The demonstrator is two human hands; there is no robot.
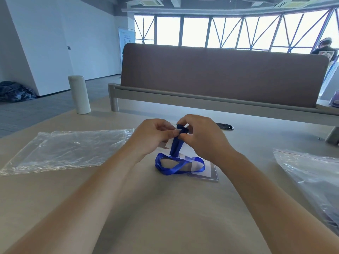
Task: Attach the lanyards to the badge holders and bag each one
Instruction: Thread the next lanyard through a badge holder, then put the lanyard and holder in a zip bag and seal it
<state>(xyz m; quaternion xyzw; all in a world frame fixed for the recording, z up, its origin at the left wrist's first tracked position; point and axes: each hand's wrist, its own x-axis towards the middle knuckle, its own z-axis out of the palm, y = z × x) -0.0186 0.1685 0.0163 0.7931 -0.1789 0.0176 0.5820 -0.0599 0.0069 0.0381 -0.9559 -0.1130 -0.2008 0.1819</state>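
Attachment step, I'd say: left hand (154, 133) and right hand (200, 136) both pinch the blue ribbon lanyard's (175, 145) end above the beige counter (165, 208). Its loop rests on the clear plastic badge holder (205, 171). Next needs clip-to-slot alignment, then the clear plastic bag (73, 149) at 9 o'clock.

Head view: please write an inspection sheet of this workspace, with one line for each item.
Surface: beige table.
Job's things: blue lanyard, upper end lifted, loop lying partly on a badge holder; left bag, clear, flat; right bag, partly out of frame.
Clutter: white cylinder, upright, far left.
Grippers: left hand and right hand both pinch the lanyard's upper end.
Cables: nothing seen.
Surroundings: brown divider behind the table; windows; a person far right.
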